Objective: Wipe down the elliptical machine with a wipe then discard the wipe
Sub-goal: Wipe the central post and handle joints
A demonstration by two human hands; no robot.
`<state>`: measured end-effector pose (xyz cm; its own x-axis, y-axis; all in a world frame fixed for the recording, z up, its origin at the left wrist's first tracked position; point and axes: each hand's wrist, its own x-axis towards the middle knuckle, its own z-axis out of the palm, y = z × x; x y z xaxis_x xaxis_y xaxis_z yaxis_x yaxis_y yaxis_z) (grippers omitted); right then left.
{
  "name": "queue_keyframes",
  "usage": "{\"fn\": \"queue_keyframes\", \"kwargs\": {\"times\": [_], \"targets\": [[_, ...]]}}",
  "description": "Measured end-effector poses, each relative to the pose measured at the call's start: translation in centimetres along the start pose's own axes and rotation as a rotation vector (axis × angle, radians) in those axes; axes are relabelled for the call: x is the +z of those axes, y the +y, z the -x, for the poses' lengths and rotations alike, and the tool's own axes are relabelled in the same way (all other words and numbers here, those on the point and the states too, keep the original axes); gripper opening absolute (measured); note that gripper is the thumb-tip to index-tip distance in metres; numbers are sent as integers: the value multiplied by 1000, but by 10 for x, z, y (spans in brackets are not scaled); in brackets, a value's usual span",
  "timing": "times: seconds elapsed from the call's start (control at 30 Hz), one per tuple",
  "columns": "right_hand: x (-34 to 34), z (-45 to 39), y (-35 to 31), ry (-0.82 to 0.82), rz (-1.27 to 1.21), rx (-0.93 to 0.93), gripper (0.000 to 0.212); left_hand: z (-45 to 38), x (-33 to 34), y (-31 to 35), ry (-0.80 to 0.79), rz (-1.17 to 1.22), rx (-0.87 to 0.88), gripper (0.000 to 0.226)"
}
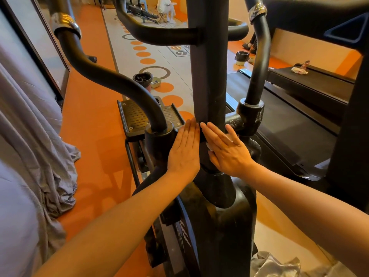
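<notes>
The black elliptical machine fills the middle of the view, its upright centre post (208, 76) rising between two curved handlebars. My left hand (184, 149) lies flat with straight fingers against the post's left side, low down near the pivot. My right hand (225, 150) presses flat on the post's right side with straight fingers. A small bit of a white wipe (209, 146) shows under the right palm, most of it hidden by the hand.
A foot pedal (137, 116) sits behind the left handlebar. A black-lined bin (142, 79) stands on the orange floor beyond it, another bin (242, 57) farther right. A treadmill (279, 124) runs along the right. Grey curtain cloth (36, 156) hangs at left.
</notes>
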<state>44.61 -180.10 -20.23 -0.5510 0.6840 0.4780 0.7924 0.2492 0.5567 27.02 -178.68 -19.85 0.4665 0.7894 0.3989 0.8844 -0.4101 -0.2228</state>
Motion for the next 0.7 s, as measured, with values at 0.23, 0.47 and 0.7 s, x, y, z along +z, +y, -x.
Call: {"fn": "queue_keyframes", "kwargs": {"times": [0.23, 0.47, 0.7], "targets": [[28, 9, 3, 22, -13, -54, 59, -1, 3, -1, -24, 66, -7, 63], [34, 5, 20, 134, -76, -98, 55, -1, 7, 0, 25, 94, -6, 62], [38, 9, -8, 187, -364, 153, 63, -1, 10, 0, 74, 60, -7, 61]]}}
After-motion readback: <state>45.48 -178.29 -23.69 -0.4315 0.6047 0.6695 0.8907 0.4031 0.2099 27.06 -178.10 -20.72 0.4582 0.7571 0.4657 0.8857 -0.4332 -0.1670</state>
